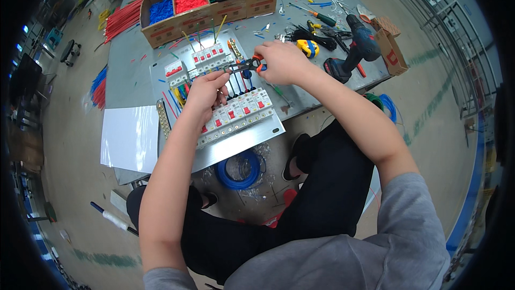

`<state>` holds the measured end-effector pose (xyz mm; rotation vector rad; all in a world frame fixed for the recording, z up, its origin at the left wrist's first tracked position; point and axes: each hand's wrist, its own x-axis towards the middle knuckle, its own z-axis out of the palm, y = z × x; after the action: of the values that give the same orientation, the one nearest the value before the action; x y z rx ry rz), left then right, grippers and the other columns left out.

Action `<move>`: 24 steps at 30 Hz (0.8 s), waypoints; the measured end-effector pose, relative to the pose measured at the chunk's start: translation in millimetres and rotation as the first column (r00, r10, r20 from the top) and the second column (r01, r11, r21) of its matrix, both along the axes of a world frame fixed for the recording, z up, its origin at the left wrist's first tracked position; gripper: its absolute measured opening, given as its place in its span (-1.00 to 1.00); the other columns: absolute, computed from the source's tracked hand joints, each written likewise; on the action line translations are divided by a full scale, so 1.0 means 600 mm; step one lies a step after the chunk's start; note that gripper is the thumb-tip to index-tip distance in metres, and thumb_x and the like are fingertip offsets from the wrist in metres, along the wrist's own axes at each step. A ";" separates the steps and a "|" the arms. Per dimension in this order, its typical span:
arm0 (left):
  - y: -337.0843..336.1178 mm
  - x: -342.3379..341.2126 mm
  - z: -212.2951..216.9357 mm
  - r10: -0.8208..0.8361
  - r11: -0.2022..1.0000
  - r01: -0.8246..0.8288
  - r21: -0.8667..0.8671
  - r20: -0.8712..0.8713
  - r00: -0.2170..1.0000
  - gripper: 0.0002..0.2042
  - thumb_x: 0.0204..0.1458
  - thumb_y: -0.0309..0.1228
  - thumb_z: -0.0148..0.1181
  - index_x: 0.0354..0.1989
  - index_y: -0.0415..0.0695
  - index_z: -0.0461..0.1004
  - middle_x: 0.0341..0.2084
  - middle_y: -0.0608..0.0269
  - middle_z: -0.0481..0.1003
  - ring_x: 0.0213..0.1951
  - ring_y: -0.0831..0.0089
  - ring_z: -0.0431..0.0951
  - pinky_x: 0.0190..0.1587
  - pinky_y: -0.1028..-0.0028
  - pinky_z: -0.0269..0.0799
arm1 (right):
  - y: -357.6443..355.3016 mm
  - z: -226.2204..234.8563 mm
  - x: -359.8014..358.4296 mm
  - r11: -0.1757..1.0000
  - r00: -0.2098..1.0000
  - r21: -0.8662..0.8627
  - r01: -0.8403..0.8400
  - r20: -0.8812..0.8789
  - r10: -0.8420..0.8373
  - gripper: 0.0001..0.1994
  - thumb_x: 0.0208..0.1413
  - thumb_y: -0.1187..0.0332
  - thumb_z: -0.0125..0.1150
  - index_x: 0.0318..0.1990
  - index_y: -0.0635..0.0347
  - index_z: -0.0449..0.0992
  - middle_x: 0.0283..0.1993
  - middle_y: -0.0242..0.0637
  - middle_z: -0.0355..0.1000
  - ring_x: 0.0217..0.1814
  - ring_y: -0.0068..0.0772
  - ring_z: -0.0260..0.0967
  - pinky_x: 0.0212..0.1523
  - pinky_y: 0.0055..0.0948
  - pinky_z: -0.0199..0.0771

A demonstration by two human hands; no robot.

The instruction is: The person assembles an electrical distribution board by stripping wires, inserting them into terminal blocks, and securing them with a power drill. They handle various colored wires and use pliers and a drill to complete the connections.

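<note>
Orange-handled pliers [248,65] in right hand [282,63]

Pliers [249,65] above rows of circuit breakers [232,113]

The right hand [284,63] grips the orange-handled pliers, their tips close to the left hand [205,94], whose fingers are bent. The breakers sit on a metal plate [244,138]. Beyond it, a divided cardboard box [209,20] holds blue, red, green and yellow pieces. A cordless drill [365,43] is off right; a blue coil [236,182] rests on the floor [80,174].
</note>
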<state>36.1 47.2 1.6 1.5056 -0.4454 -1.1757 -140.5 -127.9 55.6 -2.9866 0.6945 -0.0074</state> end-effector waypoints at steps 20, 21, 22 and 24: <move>0.002 0.018 -0.007 -0.066 0.998 0.065 -0.019 -0.112 0.991 -0.60 0.40 -0.42 0.25 0.37 -0.21 0.47 -0.60 0.46 0.43 -0.56 0.61 0.34 -0.47 0.54 0.16 | 0.039 -0.004 0.034 0.998 0.999 -0.056 -0.027 0.036 0.029 -0.55 0.10 0.19 0.44 0.14 0.11 0.61 0.08 -0.22 0.58 0.29 -0.11 0.49 0.31 -0.07 0.44; 0.002 0.018 -0.007 -0.064 0.998 0.062 -0.018 -0.114 0.991 -0.60 0.40 -0.42 0.25 0.37 -0.21 0.47 -0.60 0.46 0.43 -0.56 0.61 0.33 -0.47 0.54 0.16 | 0.039 -0.004 0.034 0.998 0.999 -0.058 -0.025 0.034 0.027 -0.56 0.10 0.20 0.44 0.14 0.11 0.62 0.08 -0.22 0.58 0.29 -0.11 0.49 0.31 -0.07 0.44; 0.001 0.018 -0.007 -0.063 0.998 0.061 -0.017 -0.115 0.991 -0.60 0.40 -0.42 0.25 0.37 -0.21 0.47 -0.60 0.46 0.43 -0.56 0.61 0.33 -0.48 0.54 0.16 | 0.040 -0.003 0.033 0.998 0.999 -0.060 -0.024 0.032 0.026 -0.56 0.10 0.20 0.43 0.13 0.11 0.62 0.08 -0.22 0.58 0.29 -0.11 0.50 0.31 -0.07 0.44; 0.000 0.017 -0.008 -0.054 0.999 0.052 -0.015 -0.113 0.992 -0.61 0.40 -0.42 0.24 0.36 -0.21 0.48 -0.59 0.47 0.43 -0.56 0.61 0.33 -0.48 0.55 0.15 | 0.041 -0.002 0.033 0.998 0.999 -0.064 -0.021 0.027 0.023 -0.58 0.10 0.21 0.42 0.11 0.12 0.62 0.07 -0.21 0.58 0.29 -0.11 0.50 0.30 -0.06 0.44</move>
<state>46.2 47.2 -3.3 1.4164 -0.4167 -1.2912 -120.9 -103.2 54.5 -3.0480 0.6708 -0.0706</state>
